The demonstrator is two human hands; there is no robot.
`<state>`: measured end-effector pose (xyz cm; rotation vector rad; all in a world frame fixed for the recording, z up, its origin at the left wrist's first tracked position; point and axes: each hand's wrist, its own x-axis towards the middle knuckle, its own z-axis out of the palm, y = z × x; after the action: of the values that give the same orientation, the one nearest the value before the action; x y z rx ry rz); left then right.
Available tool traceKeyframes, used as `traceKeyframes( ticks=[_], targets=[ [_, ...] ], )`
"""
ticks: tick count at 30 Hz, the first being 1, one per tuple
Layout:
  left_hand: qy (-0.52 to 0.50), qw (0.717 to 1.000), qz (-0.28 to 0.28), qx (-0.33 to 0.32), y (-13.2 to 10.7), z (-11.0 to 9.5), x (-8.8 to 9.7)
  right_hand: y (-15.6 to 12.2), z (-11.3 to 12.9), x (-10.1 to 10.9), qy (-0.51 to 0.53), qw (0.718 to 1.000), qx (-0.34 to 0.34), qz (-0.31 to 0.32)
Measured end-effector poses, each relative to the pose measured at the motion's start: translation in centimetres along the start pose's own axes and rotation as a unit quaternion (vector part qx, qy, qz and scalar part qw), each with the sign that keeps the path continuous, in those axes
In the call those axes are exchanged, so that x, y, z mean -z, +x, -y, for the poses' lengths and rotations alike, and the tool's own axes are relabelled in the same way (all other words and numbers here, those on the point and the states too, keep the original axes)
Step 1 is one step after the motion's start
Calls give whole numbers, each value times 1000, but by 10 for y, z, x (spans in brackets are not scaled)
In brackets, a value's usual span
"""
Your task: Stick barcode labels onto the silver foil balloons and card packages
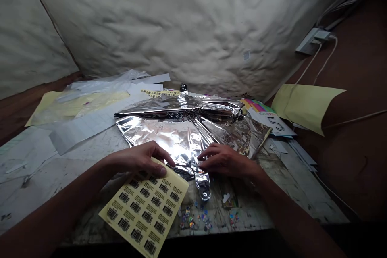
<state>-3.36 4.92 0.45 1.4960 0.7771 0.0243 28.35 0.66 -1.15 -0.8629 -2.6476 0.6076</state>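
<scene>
Foil balloon (178,139) ahead, barcode sheet (145,209) under left hand (139,160)

We've got a silver foil balloon (165,139) — mirror-bright, all crinkles — beside a pale yellow label sheet (145,213) with neat rows of black barcodes, and a cream wall cloth (181,20) behind — nice contrast.

Far left, crumpled clear plastic (101,82) over yellow backing paper (80,105); right, a folded yellow sheet (305,107), white power strip (308,41) (white cables attached (325,62)); near, scattered holographic sequins (196,217); behind, a padded off-white wall (181,20).
</scene>
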Motion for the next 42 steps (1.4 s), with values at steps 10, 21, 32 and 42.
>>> traceKeyframes(
  ticks=[10, 21, 32, 42],
  targets=[
    [34, 999, 7, -21, 0, 1, -14, 0, -5, -12, 147, 976, -104, -123],
    [76, 993, -73, -57, 5, 15, -32, 11, -11, -1, 382, 890, -220, -121],
    [139, 977, -36, -158, -2, 1, -38, 8, -18, 0, 456, 826, -290, -162],
    [163, 977, -49, -128, 9, 9, -48, 16, -9, 0, 442, 844, -251, -173]
  ],
)
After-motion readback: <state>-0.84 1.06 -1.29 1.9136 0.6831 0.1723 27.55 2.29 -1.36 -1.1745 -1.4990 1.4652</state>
